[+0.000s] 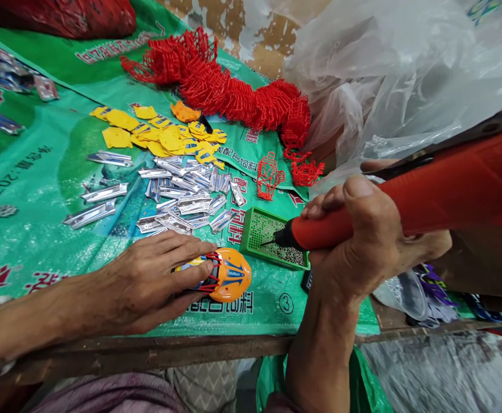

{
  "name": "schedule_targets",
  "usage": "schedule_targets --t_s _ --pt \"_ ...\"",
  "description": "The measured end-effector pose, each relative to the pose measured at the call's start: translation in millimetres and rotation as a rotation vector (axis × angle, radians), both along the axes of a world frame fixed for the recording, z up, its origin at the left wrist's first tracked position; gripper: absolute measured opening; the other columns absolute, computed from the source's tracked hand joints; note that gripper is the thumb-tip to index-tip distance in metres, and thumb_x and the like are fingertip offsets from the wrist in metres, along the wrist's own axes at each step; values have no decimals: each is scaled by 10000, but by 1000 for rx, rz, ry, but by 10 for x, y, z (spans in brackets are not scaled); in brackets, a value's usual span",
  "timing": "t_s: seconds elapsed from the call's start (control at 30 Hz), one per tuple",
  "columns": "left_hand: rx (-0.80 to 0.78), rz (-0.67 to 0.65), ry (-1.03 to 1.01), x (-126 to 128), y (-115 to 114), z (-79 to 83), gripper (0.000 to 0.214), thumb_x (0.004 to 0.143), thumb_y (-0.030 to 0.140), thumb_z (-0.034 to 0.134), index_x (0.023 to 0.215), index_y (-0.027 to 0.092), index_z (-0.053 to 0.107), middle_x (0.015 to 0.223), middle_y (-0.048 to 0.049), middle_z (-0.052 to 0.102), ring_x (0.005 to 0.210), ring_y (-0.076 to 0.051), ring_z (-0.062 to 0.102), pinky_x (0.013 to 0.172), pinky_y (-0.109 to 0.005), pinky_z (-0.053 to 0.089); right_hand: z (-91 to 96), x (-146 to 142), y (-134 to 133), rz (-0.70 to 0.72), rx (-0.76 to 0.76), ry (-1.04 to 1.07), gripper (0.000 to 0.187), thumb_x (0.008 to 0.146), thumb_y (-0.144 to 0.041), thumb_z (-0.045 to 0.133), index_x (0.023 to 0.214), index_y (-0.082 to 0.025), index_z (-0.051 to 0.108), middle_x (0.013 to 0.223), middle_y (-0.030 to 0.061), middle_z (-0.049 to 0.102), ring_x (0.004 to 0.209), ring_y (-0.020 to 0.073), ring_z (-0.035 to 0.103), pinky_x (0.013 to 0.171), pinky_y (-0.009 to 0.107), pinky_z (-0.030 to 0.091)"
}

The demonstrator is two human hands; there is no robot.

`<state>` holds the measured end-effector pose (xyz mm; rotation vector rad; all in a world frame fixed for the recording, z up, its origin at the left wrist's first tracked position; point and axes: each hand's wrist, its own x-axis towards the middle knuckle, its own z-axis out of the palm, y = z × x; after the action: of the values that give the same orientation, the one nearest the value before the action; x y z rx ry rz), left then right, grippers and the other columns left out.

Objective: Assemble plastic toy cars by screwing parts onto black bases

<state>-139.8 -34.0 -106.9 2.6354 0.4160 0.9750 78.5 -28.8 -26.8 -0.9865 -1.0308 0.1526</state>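
Note:
My left hand [160,275] is closed over an orange and yellow toy car [234,275] with a red frame, keeping it on the green sheet near the table's front edge. Wrapped round the body of a red electric screwdriver [332,225] is my right hand [363,229]. The tool's thin bit points into a small green basket [296,265] of tiny metal screws, just right of the car. Whether the bit touches a screw, I cannot tell. Beyond my left hand lie loose silver plastic parts [195,203] and a pile of yellow pieces [165,137].
A long row of nested red plastic frames [238,97] curves along the back, with a single red frame [269,178] nearer. Clear plastic bags [388,74] fill the back right. More silver parts [2,80] lie at far left, below a red bag [62,14].

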Motion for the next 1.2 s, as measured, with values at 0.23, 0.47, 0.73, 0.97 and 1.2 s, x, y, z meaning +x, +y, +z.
schedule_targets --t_s 0.23,0.47,0.73,0.97,1.2 --pt "-13 -1 39 -24 -14 -9 197 962 164 509 1150 167 567 1203 -137 688 1026 -232 659 881 -368 560 -22 27 16 -4 -1 63 135 745 -163 737 790 -269 666 550 -82 560 414 121 521 376 264 458" --pt "-25 -2 31 -17 -5 -21 209 956 159 523 1159 172 571 1216 -132 687 1041 -229 660 896 -370 556 -25 42 11 -28 -21 36 171 745 -198 719 661 -225 572 545 -71 522 408 105 514 368 249 459" --pt "-21 -8 42 -21 -9 -9 198 965 159 517 1157 159 568 1212 -138 682 1046 -234 652 902 -372 549 -12 49 18 -35 -4 60 157 720 -194 729 659 -234 590 510 -80 524 382 121 502 352 266 428" --pt "11 -1 34 -16 -8 -21 180 969 165 505 1139 150 563 1201 -146 681 1041 -241 647 887 -372 550 -16 56 19 -16 -25 58 126 720 -186 727 697 -232 612 536 -72 541 399 115 514 365 254 449" --pt "-8 -7 25 -18 4 -53 196 963 173 540 1154 154 581 1209 -141 681 1048 -236 648 900 -370 542 -4 33 37 -3 -20 30 90 708 -192 734 756 -238 674 519 -65 544 381 134 502 336 280 428"
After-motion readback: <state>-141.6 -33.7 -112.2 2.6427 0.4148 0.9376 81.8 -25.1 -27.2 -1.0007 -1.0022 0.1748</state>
